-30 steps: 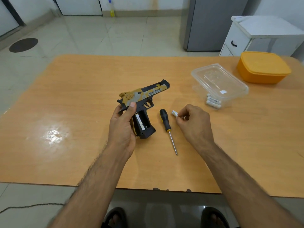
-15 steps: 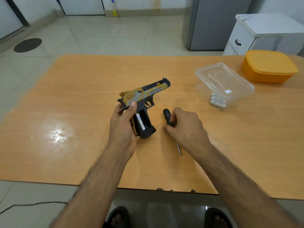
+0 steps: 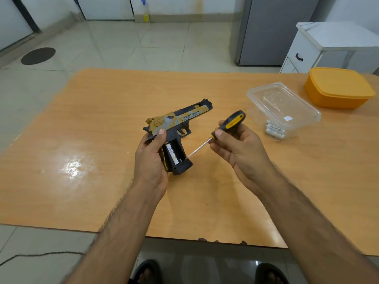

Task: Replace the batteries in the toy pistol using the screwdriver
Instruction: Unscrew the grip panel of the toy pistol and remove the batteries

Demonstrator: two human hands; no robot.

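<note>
Person seen from head cam: two bare forearms, no sleeves visible, both w/ dark hair along the outer edges up to the wrists. Left hand (image 3: 151, 160) and right hand (image 3: 238, 148): no rings, watch or wristbands visible; nails short, thumbnails facing cam. No gloves. Bottom edge of view, below the near table edge: two feet in dark open sandals w/ broad straps across the top, toes partly seen.

Left hand (image 3: 152, 160) grips the black-and-tan plastic toy pistol (image 3: 178, 128); right hand (image 3: 238, 148) points the black-and-yellow-handled screwdriver (image 3: 217, 134) at its open grip.
</note>
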